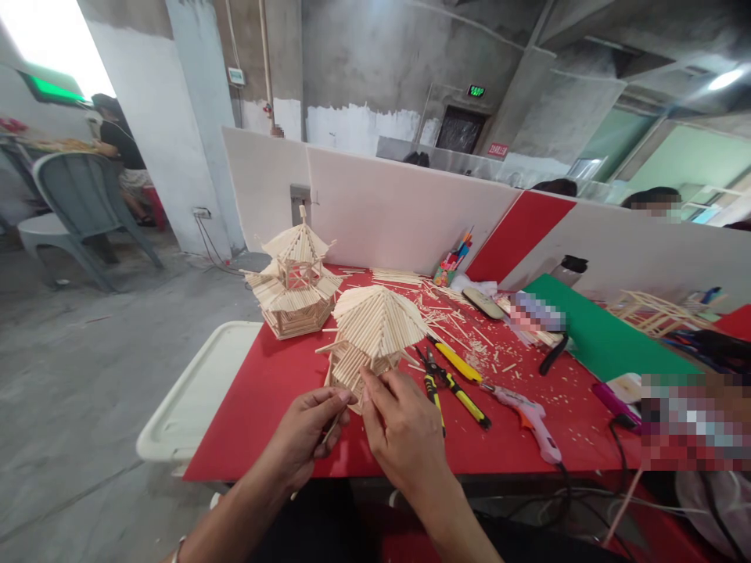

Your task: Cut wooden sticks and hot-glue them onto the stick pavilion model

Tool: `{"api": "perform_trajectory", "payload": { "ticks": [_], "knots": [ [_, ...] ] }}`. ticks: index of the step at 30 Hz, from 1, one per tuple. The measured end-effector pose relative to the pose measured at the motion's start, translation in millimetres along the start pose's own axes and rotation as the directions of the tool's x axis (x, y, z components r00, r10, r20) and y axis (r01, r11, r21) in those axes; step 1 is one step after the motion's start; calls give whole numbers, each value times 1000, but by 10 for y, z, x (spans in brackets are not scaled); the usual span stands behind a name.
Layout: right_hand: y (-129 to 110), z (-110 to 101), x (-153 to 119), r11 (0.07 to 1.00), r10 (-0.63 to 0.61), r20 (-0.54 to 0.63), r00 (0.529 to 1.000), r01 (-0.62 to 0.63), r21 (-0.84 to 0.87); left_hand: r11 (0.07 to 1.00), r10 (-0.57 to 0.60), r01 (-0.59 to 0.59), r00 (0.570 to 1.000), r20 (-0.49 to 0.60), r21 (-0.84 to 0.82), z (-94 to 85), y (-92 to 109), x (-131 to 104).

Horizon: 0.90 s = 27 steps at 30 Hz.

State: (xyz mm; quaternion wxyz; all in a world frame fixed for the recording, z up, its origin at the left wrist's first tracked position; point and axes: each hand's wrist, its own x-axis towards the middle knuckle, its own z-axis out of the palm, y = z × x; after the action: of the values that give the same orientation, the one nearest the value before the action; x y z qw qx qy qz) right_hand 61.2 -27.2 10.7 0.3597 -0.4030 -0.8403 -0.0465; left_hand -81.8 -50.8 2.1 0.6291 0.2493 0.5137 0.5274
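Observation:
A pavilion model of thin wooden sticks (pixel 381 320) stands near the front edge of the red table, with a pointed roof over a lower slatted roof. My left hand (pixel 310 428) is closed at its front left, and a thin wooden stick (pixel 332 429) shows between its fingers. Against the lower roof, my right hand (pixel 404 426) has thumb and forefinger drawn close together; whatever lies between them is hidden. Behind to the left sits a two-tiered stick pavilion (pixel 299 289). Black-and-yellow pliers (pixel 454 387) and a yellow utility knife (pixel 458 360) lie right of the nearer model.
A pink glue gun (pixel 528 418) with a cord rests on the red table (pixel 235 422). Stick scraps (pixel 469 336) litter its middle. A pen cup (pixel 447 272) stands by the white partition (pixel 375 203). A green board (pixel 616 336) lies right; a pale lidded bin (pixel 199 391) stands left.

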Motion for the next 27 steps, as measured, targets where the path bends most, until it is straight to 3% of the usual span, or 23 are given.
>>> {"api": "perform_trajectory", "payload": {
  "ticks": [3,5,7,9,11,13,16,22,27],
  "knots": [
    [113,-56,-131,999,19,-132,991,-15,33,1000,18,-18,1000,-8,13,-14,-13,-54],
    [284,-71,-278,991,117,-194,974,-128,-45,999,44,-44,999,-17,25,-22,-32,-135],
    [504,-57,-436,932,255,-162,953,-287,-222,997,69,-68,998,-14,29,-2,-62,-244],
    [718,-28,-559,840,383,-29,923,-361,-405,997,72,-74,997,33,39,69,-107,-350],
    [883,-6,-612,760,522,92,848,-414,-502,996,68,-74,992,109,58,194,-173,-414],
    [987,-6,-589,710,645,200,737,-482,-513,996,52,-64,985,166,68,357,-259,-410],
    [1081,-37,-472,687,717,307,626,-556,-468,997,63,-70,986,156,41,609,-402,-289],
    [1358,-206,-284,713,701,356,618,-626,-316,996,89,-89,993,73,-3,933,-579,2],
    [1423,-588,-489,752,562,509,652,-660,16,988,149,-151,987,52,31,1030,-588,117]
  ]
}}
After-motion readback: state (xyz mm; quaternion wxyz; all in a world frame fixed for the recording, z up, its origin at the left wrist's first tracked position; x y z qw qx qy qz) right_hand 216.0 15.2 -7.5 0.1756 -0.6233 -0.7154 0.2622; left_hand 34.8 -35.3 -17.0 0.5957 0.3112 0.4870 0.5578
